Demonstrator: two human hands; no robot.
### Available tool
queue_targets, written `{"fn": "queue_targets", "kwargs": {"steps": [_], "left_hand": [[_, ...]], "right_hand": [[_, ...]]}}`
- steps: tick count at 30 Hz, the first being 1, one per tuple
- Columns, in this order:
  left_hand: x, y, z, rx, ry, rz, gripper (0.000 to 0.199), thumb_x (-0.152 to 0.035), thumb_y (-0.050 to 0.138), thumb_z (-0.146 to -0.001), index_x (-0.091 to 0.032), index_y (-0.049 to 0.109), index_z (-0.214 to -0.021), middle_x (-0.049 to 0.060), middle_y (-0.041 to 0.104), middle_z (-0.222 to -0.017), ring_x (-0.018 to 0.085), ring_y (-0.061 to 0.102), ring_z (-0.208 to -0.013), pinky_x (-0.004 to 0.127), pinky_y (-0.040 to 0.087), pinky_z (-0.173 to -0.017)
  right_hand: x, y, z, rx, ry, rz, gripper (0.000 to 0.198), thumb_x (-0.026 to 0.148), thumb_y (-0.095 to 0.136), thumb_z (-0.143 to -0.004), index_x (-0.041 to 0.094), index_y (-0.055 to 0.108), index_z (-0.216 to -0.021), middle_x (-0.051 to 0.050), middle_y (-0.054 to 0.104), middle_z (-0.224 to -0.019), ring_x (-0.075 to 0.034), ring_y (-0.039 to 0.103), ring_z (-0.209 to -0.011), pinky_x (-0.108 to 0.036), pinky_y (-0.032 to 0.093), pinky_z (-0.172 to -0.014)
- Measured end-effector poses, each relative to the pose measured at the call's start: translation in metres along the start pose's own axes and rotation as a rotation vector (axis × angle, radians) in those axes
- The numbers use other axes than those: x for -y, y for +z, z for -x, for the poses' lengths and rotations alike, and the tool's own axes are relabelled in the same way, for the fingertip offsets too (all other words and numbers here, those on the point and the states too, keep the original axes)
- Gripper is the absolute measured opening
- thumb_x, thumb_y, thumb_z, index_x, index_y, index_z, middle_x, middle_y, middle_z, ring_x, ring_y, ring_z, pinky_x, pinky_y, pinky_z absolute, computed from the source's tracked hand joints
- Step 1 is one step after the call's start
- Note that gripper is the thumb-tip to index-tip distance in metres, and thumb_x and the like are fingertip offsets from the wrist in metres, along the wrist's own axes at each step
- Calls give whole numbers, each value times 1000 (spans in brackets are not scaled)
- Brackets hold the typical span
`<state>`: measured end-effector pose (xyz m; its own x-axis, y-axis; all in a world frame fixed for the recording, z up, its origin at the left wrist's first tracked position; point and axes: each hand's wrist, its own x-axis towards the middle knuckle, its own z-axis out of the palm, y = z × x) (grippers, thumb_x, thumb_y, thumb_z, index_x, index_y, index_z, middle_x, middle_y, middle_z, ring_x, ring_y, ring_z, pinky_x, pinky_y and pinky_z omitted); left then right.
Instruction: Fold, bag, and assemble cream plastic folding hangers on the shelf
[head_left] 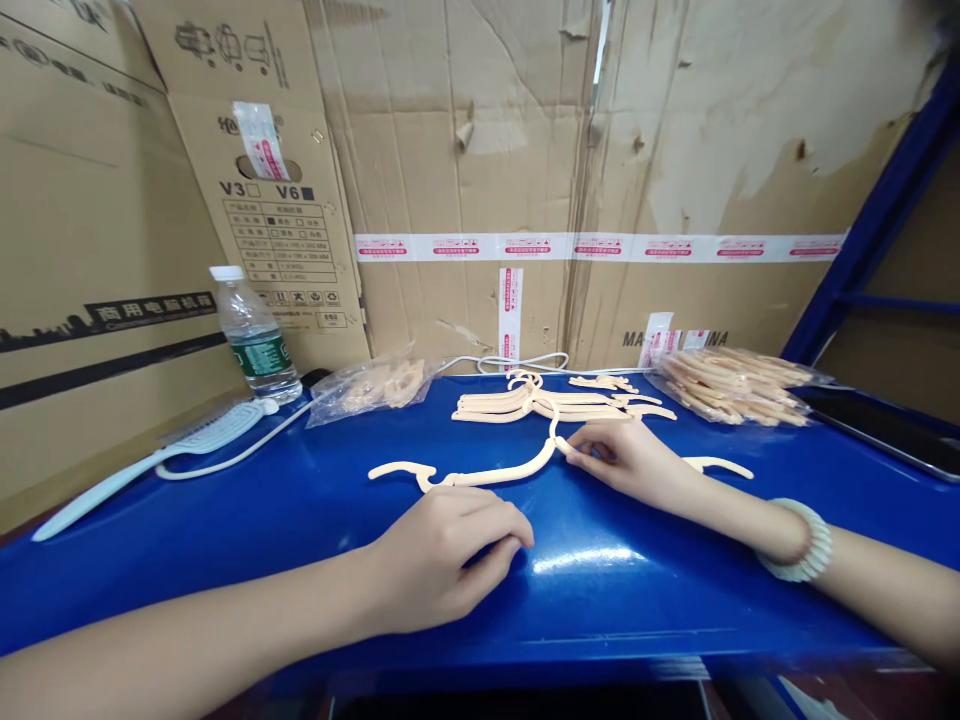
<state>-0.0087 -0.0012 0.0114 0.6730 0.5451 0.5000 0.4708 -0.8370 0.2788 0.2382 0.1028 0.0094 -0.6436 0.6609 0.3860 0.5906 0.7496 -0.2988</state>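
A cream plastic folding hanger (502, 474) lies spread on the blue table, its hook pointing away from me. My right hand (626, 455) is closed on it, thumb and fingers pinching beside the hook's base. This hand covers much of the hanger's right arm, whose tip shows beyond my wrist. My left hand (457, 555) rests on the table just in front of the hanger's left arm. Its fingers are curled together, and nothing shows in them. Behind the hanger is a row of similar folded hangers (495, 404), with small loose cream pieces (604, 383) farther back.
A clear bag of cream parts (382, 385) lies back left, near a water bottle (259, 340) and a pale blue hairbrush (180, 440). Another bag of long cream pieces (739, 385) and a dark phone (889, 430) lie at right. Cardboard (465, 180) walls the back.
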Motion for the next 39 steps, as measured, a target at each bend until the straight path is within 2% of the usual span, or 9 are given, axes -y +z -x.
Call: {"fn": "queue_targets", "kwargs": {"steps": [8, 14, 22, 27, 32, 34, 39], "left_hand": [[1, 1, 1, 29, 24, -31, 20, -9, 46, -89, -17, 63, -96, 6, 72, -87, 17, 67, -78, 26, 48, -74], [2, 2, 1, 60, 37, -64, 21, -10, 45, -91, -15, 65, -96, 8, 72, -84, 18, 67, -78, 27, 48, -72], [6, 2, 4, 72, 124, -127, 21, -12, 48, -92, -15, 66, -102, 9, 74, -87, 19, 69, -80, 28, 49, -71], [8, 3, 2, 39, 76, -64, 23, -13, 50, -92, -19, 68, -104, 6, 75, -89, 18, 71, -80, 25, 51, -71], [9, 3, 2, -46, -7, -13, 25, -12, 56, -88, -24, 73, -100, 4, 77, -85, 18, 72, -74, 24, 53, -69], [8, 1, 3, -75, 25, -16, 27, -10, 59, -85, -25, 73, -102, 4, 77, -86, 19, 73, -75, 24, 54, -70], [6, -3, 8, -106, 203, -104, 35, -8, 64, -82, -24, 71, -111, 6, 77, -92, 21, 73, -82, 25, 55, -76]], "right_hand": [[-2, 2, 2, 12, -26, 22, 15, 26, 59, -87, 17, 70, -85, -1, 62, -68, -12, 51, -57, -23, 37, -55], [-6, 5, -1, -19, -31, 61, 16, 28, 59, -87, 17, 70, -84, -1, 59, -67, -13, 50, -59, -24, 37, -57], [-10, 9, -6, -41, -7, 58, 17, 29, 58, -87, 16, 69, -84, -2, 59, -68, -13, 49, -59, -24, 36, -57], [-14, 10, -9, -47, -15, 73, 19, 32, 58, -89, 16, 68, -85, -3, 60, -72, -14, 53, -63, -25, 39, -59], [-5, 4, -3, -145, -108, 98, 20, 32, 56, -91, 17, 64, -100, -7, 63, -87, -20, 59, -81, -31, 45, -72], [5, 2, 2, -150, -161, 43, 18, 29, 55, -91, 18, 63, -104, -7, 64, -88, -19, 60, -81, -31, 46, -73], [28, 3, 12, -51, -222, -89, 16, 26, 54, -92, 19, 63, -103, -4, 64, -84, -15, 59, -75, -25, 46, -68]]}}
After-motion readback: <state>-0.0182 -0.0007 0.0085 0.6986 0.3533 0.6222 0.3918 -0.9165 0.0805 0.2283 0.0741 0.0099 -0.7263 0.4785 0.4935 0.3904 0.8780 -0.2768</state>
